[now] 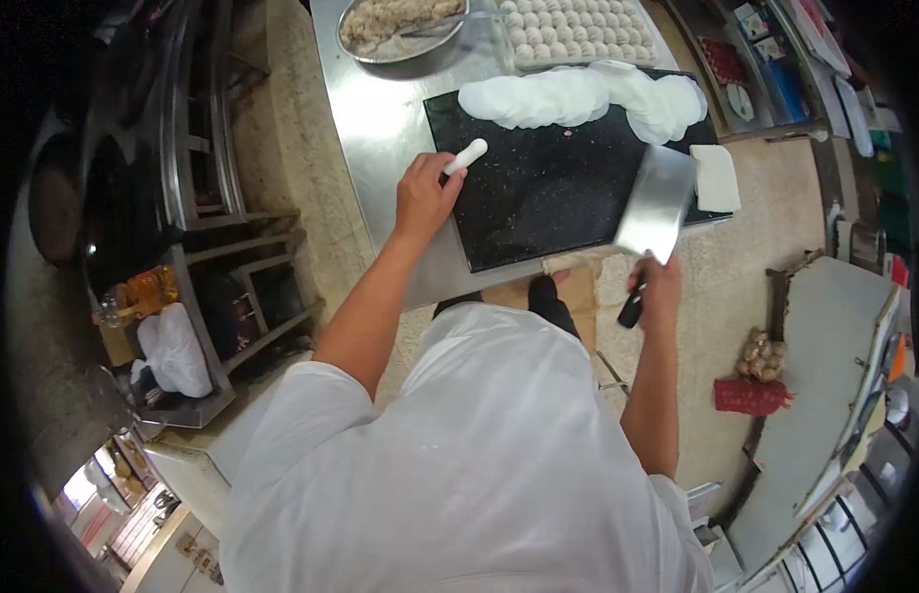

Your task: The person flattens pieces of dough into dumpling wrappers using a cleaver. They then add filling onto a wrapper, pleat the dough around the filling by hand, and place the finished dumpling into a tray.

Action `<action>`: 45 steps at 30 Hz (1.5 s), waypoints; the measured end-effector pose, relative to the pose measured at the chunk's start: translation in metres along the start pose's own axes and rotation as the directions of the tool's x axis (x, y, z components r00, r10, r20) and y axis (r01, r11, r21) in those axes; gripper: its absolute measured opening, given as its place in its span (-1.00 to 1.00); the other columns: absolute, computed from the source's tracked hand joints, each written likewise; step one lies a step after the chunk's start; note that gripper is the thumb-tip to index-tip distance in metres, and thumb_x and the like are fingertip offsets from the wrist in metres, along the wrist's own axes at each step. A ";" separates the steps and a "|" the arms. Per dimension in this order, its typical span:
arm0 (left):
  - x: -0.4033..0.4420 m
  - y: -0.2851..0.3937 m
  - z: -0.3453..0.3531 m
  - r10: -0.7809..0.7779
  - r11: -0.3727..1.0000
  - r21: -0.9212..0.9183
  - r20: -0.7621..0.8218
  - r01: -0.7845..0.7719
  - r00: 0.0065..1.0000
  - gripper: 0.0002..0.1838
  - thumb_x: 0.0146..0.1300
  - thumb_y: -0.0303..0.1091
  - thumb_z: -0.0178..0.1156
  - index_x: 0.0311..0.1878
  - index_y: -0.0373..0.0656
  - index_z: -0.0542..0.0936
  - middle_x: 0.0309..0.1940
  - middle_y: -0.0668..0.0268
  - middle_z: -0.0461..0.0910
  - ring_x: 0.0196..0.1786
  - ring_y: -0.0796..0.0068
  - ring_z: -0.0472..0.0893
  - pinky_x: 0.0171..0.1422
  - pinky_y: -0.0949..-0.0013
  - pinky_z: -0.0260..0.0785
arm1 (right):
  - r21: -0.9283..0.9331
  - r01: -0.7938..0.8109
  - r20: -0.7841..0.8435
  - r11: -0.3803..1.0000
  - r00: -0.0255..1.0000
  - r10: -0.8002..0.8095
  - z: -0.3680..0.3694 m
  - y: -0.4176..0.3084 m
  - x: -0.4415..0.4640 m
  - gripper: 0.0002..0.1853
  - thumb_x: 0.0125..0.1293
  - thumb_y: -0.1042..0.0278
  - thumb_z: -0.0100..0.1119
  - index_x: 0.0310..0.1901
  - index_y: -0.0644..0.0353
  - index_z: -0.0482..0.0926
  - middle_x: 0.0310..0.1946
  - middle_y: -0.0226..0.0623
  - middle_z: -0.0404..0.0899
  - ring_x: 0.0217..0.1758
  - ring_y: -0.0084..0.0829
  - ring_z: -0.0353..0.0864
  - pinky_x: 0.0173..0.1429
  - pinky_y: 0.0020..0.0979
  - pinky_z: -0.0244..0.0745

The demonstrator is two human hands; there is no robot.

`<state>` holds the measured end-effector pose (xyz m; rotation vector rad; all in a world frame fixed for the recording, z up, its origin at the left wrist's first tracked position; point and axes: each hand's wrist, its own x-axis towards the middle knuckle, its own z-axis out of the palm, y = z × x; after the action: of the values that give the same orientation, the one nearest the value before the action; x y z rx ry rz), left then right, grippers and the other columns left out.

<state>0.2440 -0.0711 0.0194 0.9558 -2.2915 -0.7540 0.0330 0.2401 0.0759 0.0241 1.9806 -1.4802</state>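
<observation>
My left hand (428, 198) is closed round a short white roll (466, 156), probably dough, over the left edge of the black board (548, 188). My right hand (659, 289) grips the black handle of a wide cleaver (657, 203), whose blade is over the board's right part. Overlapping thin white rounds (548, 97) lie in a row along the board's far side. A folded white cloth (714, 178) rests at the board's right edge.
Behind the board are a metal bowl (359, 51) of pale filling with a utensil in it and a tray (660, 49) of several small white balls. The steel table (366, 124) carries them. Metal racks (198, 222) stand at the left, shelves (810, 128) at the right.
</observation>
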 end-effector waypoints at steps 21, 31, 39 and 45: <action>-0.002 0.043 -0.019 0.019 0.919 0.336 0.487 -0.207 0.873 -0.47 0.47 0.06 0.14 -0.53 -0.15 0.62 -0.39 0.11 0.62 -0.19 0.02 0.65 -0.05 0.04 0.50 | -0.510 0.351 0.340 0.785 0.921 -0.191 0.014 0.018 -0.090 -0.80 0.44 0.36 0.19 -0.05 0.31 0.53 -0.35 0.07 0.66 -0.28 -0.01 0.70 -0.16 -0.14 0.55; 0.007 0.121 0.089 0.477 0.652 0.092 0.722 -0.753 0.502 -0.32 0.49 0.27 -0.06 0.60 0.32 0.26 0.66 0.21 0.04 0.70 -0.06 -0.10 0.62 -0.49 -0.32 | 0.040 0.454 -0.251 0.890 0.867 -0.431 -0.073 -0.020 0.000 -0.70 0.58 0.15 0.07 -0.15 0.26 0.52 -0.48 -0.35 0.57 -0.54 -0.55 0.51 -0.39 -0.45 0.44; 0.019 0.125 0.116 0.427 0.755 0.082 0.690 -0.650 0.584 -0.31 0.52 0.27 -0.09 0.62 0.27 0.23 0.68 0.22 0.04 0.70 -0.01 -0.02 0.69 -0.30 -0.31 | 0.122 -0.109 -0.107 0.987 0.987 0.122 -0.044 0.018 0.045 -0.70 0.53 0.07 0.12 -0.09 0.18 0.53 -0.51 -0.37 0.52 -0.56 -0.49 0.51 -0.42 -0.39 0.44; 0.008 0.111 0.089 0.675 0.510 -0.210 0.699 -0.834 0.236 -0.26 0.43 0.31 0.00 0.60 0.29 0.28 0.67 0.24 0.08 0.70 0.05 0.01 0.68 -0.32 -0.35 | -0.572 0.458 0.457 0.680 0.867 -0.200 0.033 0.082 -0.053 -0.55 0.42 -0.03 0.21 -0.06 0.30 0.67 -0.21 0.10 0.73 -0.11 -0.01 0.74 -0.02 -0.05 0.55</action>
<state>0.1303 0.0139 0.0336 -0.6817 -3.0729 -0.4310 0.1224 0.2597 0.0284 -0.9138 2.1501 -0.7858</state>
